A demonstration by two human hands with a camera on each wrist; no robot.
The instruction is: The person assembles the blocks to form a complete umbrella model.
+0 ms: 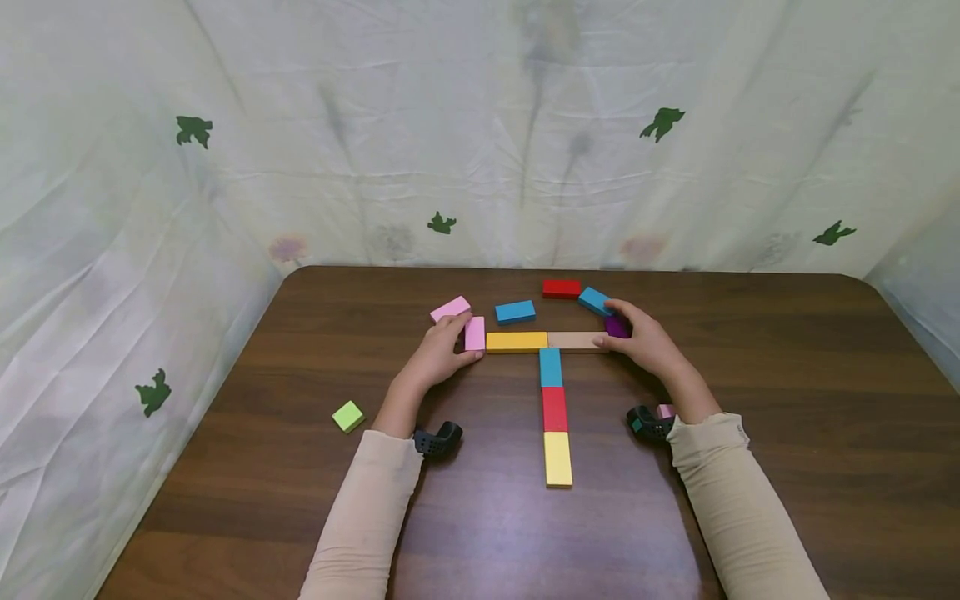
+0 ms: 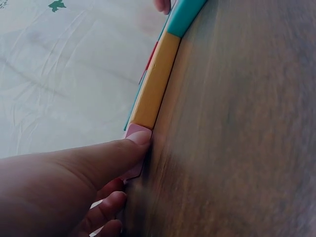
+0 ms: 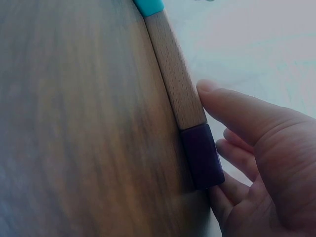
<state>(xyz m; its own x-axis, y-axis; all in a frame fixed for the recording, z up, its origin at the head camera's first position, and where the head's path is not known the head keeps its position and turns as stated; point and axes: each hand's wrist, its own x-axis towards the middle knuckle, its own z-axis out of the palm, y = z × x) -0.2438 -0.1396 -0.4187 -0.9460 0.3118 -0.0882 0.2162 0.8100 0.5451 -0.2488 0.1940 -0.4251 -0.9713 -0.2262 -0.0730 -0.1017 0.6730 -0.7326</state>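
My left hand (image 1: 441, 348) pinches a pink block (image 1: 475, 334) at the left end of a row, its thumb on the near face in the left wrist view. Beside that block lie a yellow-orange block (image 1: 517, 342) and a plain wood block (image 1: 576, 341). A purple block (image 1: 617, 327) ends the row on the right. My right hand (image 1: 647, 340) is there, its thumb at the wood block and its fingers curving loosely beside the purple one. From the row's middle, a blue block (image 1: 551, 367), a red block (image 1: 554, 408) and a pale yellow block (image 1: 558, 458) run toward me.
Behind the row lie a tilted pink block (image 1: 450, 307), a blue block (image 1: 515, 312), a red block (image 1: 562, 288) and another blue block (image 1: 593, 301). A green block (image 1: 348, 416) lies left of my left arm. A pink block (image 1: 666, 411) is partly hidden by my right wrist.
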